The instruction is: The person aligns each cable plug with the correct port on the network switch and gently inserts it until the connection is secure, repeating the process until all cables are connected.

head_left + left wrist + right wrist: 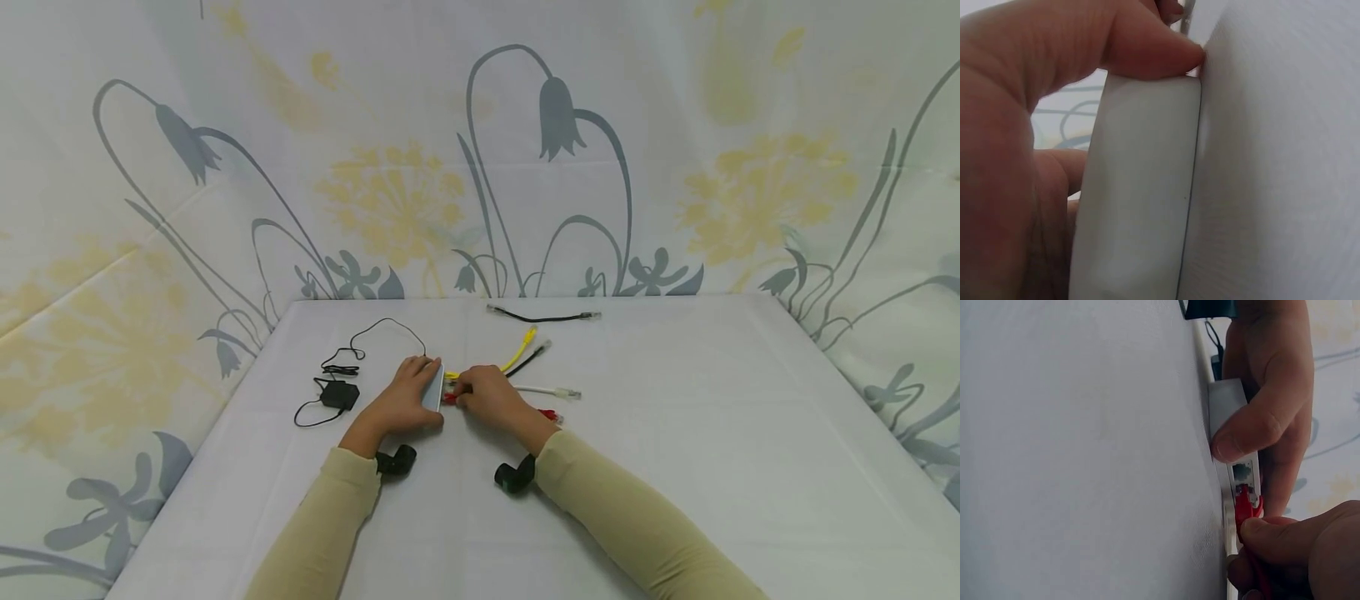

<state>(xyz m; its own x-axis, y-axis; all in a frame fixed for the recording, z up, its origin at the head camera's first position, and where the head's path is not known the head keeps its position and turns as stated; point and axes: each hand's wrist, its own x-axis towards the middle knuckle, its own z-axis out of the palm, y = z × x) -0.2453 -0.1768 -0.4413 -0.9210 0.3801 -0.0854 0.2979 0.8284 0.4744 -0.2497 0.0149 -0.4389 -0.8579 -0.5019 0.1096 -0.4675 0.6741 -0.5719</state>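
My left hand point(405, 396) grips a white network switch point(433, 390) on the table, thumb on its near end and fingers over the far side. In the left wrist view, the plain white side of the switch fills the middle. My right hand point(491, 398) pinches the red plug point(1244, 509) of a red network cable point(551, 414). The plug's tip is at a port in the switch's right face, and an unfilled port point(1242, 470) shows beside it. A yellow cable point(528, 337), a black cable point(532, 360) and a white cable point(551, 391) stretch rightward from behind my right hand.
A short black network cable point(543, 318) lies at the table's back edge. Left of the switch is a black power adapter point(340, 395), its thin cord point(386, 321) looping up to the switch. Patterned cloth point(405, 167) rises behind the white table point(712, 417).
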